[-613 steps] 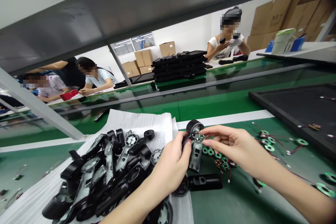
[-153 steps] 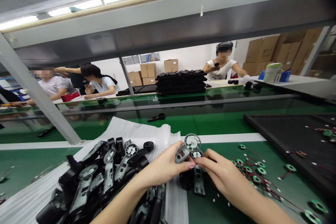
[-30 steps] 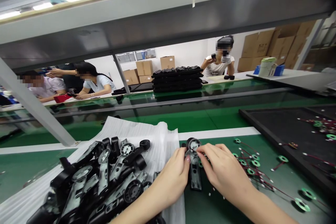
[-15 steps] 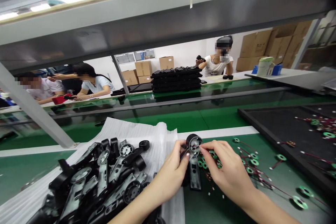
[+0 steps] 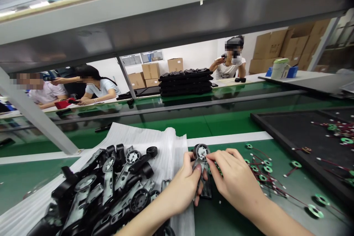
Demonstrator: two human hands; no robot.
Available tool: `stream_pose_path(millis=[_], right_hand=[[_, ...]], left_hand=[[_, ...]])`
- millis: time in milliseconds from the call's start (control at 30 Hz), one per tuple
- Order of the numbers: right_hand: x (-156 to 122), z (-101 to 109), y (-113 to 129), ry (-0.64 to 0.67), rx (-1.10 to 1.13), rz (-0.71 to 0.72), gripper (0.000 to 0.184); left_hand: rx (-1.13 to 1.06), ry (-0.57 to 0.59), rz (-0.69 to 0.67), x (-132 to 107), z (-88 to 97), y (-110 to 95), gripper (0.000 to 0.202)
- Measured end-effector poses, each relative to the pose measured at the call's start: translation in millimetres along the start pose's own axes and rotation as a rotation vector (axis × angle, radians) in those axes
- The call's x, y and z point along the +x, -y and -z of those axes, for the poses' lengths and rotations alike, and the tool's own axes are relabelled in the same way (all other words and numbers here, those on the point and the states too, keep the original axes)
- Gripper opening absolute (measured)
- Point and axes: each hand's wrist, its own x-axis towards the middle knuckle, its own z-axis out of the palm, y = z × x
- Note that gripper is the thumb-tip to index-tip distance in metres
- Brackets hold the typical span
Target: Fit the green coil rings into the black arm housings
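My left hand (image 5: pixel 184 184) is closed around a black plastic housing (image 5: pixel 201 151) with a round head and a long handle, its open inner side facing me. The fingers of my right hand (image 5: pixel 238 177) are pinched together at the rim of that round head; whatever they grip is too small to make out. Just behind and below my left hand shows the grey inside of a handle end (image 5: pixel 206 191). Right of my right hand, small green ring-shaped boards (image 5: pixel 267 169) with thin dark-red wires and white connectors lie on the green table.
Many black housings (image 5: pixel 110 188) are heaped on a white foam sheet (image 5: pixel 163 138) at left. A black tray (image 5: pixel 276 125) with more wired rings stands at right. Beyond runs a green conveyor (image 5: pixel 188 118); stacked black trays (image 5: pixel 185 83) and several people are across it. A shelf beam (image 5: pixel 166 25) spans overhead.
The housing's round head has turned to face me more, and my left fingers now wrap lower round its handle. My right hand has shifted slightly left, still pinched at the head.
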Motion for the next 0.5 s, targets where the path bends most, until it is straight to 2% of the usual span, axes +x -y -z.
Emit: stream_pose_path(millis=[167,267,400,500], right_hand=[[0,-1,6,0.066,-0.095,0.051,0.028],[-2,-1,9,0.078,-0.101,0.058,0.03],[-3,-1,5,0.094,-0.017,-0.025,0.025],[-2,1,0,0.087,0.092,-0.154,0.017]], left_hand=[[0.167,-0.018,0.11,-3,-0.6,-4,0.023],[0.277,-0.017,0.145,-6,-1.0,-8,0.023],[0.275,-0.013,0.163,-7,-2.0,-12,0.021],[0.206,0.025,0.163,-6,-1.6,-14,0.022]])
